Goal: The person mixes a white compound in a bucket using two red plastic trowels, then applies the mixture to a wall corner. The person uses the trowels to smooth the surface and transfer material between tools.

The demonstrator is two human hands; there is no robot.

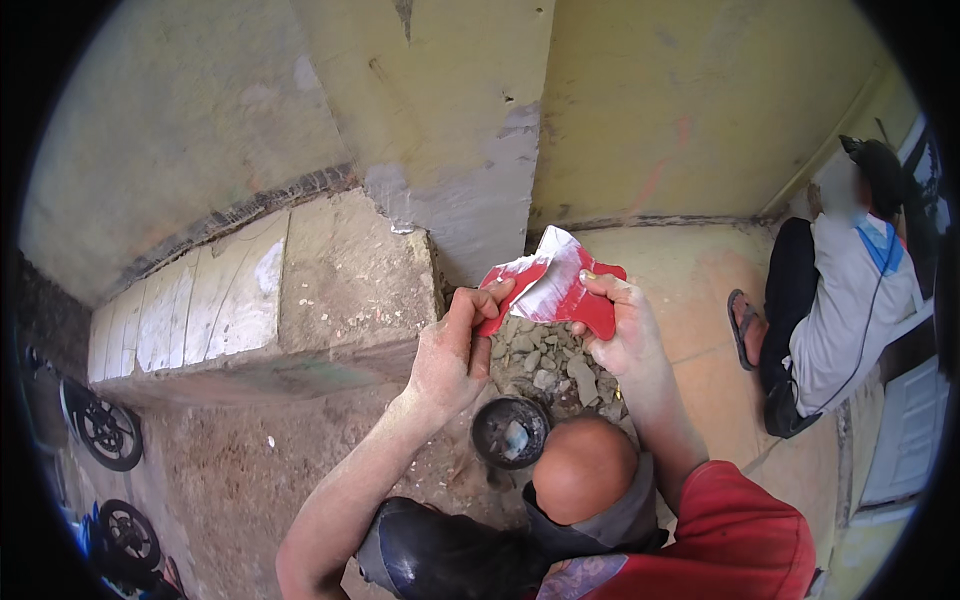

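Observation:
Both my hands are raised in front of me, stretching a red sheet with a whitish, ragged inner face (548, 290) between them. It looks like torn paper or card from a packet; its exact kind I cannot tell. My left hand (458, 345) pinches the left end between thumb and fingers. At the right end, my right hand (625, 322) grips a red part, thumb on top. A pale ragged edge runs across the left part, and whether the two parts are still joined there is unclear. Pale dust coats both hands and forearms.
Below my hands lie grey rubble stones (580, 380) and a round black bowl (484, 432) with a pale lump inside. A concrete ledge (360, 270) stands left, against yellowish walls. A person (845, 310) sits at the right. Motorcycle wheels (108, 430) show at far left.

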